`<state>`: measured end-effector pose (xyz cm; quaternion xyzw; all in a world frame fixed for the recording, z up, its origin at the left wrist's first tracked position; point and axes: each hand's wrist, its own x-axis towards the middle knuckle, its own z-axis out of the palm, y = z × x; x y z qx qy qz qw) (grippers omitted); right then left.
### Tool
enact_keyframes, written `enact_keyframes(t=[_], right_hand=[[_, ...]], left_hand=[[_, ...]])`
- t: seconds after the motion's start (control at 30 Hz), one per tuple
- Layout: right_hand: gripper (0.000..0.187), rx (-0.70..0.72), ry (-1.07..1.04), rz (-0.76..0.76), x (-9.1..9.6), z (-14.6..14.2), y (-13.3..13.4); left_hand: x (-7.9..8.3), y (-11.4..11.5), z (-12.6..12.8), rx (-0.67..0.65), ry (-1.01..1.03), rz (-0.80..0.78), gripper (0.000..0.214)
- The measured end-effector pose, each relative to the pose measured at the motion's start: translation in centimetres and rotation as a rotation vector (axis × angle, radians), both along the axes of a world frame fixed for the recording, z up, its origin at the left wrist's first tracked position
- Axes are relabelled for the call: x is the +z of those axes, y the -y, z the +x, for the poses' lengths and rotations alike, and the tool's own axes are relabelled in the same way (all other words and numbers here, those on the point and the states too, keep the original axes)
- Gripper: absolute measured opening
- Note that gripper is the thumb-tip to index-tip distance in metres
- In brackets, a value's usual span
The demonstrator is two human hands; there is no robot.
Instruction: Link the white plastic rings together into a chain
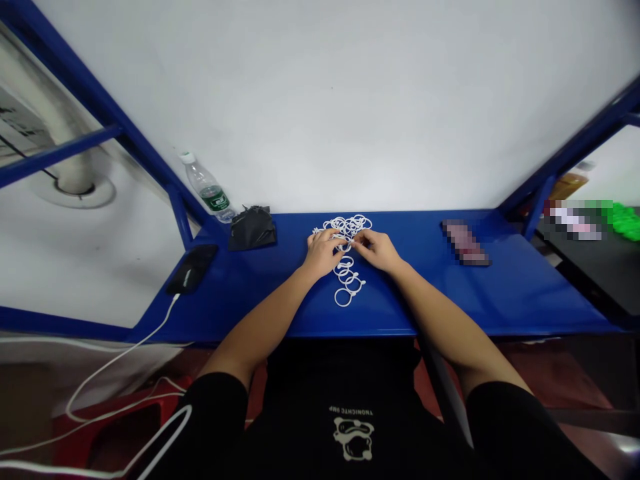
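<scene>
Head view: both your hands work close together over a tangled heap of thin white rings with small knobs (345, 224), which lies directly beneath and just beyond your fingers on a glossy blue surface (300, 317). Your right grip (379, 251) has thumb and forefinger pressed together, pinching a small white part of one ring at the near side of the heap. Your left grip (323, 256) has its fingers bent over the heap's left side, thumb near the forefinger; you cannot tell from this angle whether a ring is caught between them. On your side of both grips, a short trail of overlapping white rings (351, 275) runs toward you, lying flat between your forearms. Well left of your left grip sits a crumpled black plastic bag (253, 229), and just behind it a clear plastic bottle with a green label and white cap (213, 193). Farther left of that grip lies a flat black rectangular device (193, 269), with a thin white cable (150, 341) plugged into its near end and looping down past the surface's edge. Well right of your right grip lies a dark-edged flat rectangular object (466, 243), its face blurred out. Beyond both grips, a plain white wall (350, 113) rises behind the surface.
</scene>
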<state>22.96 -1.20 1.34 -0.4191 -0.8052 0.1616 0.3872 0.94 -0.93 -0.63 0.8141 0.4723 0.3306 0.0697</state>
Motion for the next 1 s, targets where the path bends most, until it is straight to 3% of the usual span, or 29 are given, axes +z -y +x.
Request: enact_keyframes(t=[0.2,0.43,1.0], right_hand=[[0.022,-0.110,-0.052,0.029,-0.1,0.2,-0.1],[0.020,-0.048,-0.043,-0.002,0.1,-0.2,0.3],[0.021,0.004,-0.088,-0.021,0.6,-1.2,1.1]], left_hand=[[0.7,0.6,0.2,-0.052,0.003,0.016,0.028],[1.9,1.4,0.1,-0.122,0.092,0.126,0.033],[1.2,0.8,0.3,-0.156,0.216,0.077,0.013]])
